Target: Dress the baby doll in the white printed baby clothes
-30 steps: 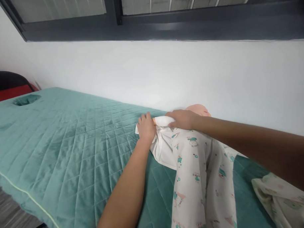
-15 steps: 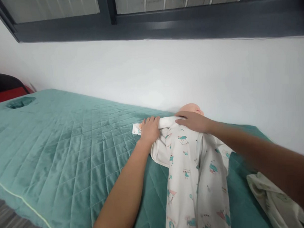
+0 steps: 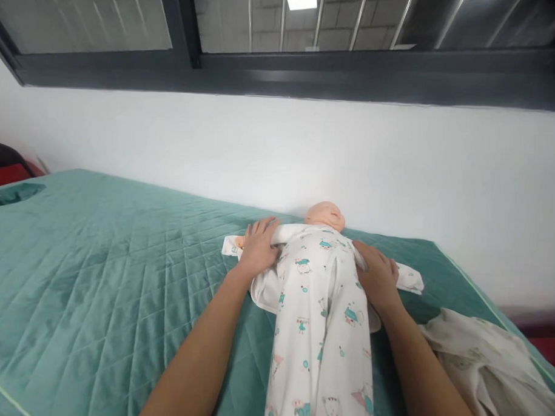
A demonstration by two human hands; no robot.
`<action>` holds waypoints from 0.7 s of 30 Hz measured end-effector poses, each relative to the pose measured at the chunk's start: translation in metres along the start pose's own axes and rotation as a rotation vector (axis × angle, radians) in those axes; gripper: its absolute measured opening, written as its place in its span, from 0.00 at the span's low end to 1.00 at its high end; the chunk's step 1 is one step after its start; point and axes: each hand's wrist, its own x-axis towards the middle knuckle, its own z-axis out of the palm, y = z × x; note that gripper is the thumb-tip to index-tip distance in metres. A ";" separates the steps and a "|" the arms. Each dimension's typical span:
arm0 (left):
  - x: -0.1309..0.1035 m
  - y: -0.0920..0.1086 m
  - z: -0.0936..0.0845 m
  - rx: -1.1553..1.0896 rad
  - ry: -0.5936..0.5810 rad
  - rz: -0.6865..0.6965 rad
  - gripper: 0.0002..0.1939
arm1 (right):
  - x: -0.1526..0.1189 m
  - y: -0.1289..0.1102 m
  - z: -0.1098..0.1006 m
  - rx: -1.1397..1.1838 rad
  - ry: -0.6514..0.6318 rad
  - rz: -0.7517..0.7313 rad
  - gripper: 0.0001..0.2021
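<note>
A baby doll (image 3: 325, 216) lies on its back near the wall, its head bare. White printed clothing (image 3: 323, 319) with green and pink figures covers its body and extends toward me. My left hand (image 3: 259, 247) rests on the sleeve at the doll's left-of-picture arm, fingers over the cloth. On the other side, my right hand (image 3: 376, 269) is at the clothing's edge beside the chest, its fingers curled and partly hidden. Both sleeve ends stick out past my hands.
A green quilted cover (image 3: 134, 270) lies under everything. Crumpled pale cloth (image 3: 490, 367) is at the right. Behind are a white wall (image 3: 193, 144) and a dark window frame (image 3: 286, 78). Something red and black (image 3: 6, 165) is at far left.
My right hand has moved from the doll's neck area down to its right-of-picture side, uncovering the head and that sleeve. My left hand stays at its sleeve. The view has shifted.
</note>
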 end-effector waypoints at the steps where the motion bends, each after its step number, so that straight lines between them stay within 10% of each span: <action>1: -0.001 0.010 -0.003 -0.082 0.059 0.004 0.35 | 0.001 0.000 0.002 -0.026 -0.010 0.031 0.23; 4: -0.003 0.052 -0.013 -0.330 0.164 0.047 0.26 | 0.001 -0.002 0.005 -0.029 0.007 0.093 0.23; 7: 0.002 0.101 -0.018 -0.418 0.008 0.187 0.18 | 0.002 -0.001 0.007 0.001 0.121 0.121 0.23; 14: 0.043 0.173 0.018 0.287 -0.494 0.324 0.13 | 0.008 0.007 0.005 0.066 0.284 0.144 0.18; 21: 0.059 0.204 0.059 0.466 -0.563 0.186 0.22 | 0.012 0.011 0.002 0.137 0.302 0.111 0.20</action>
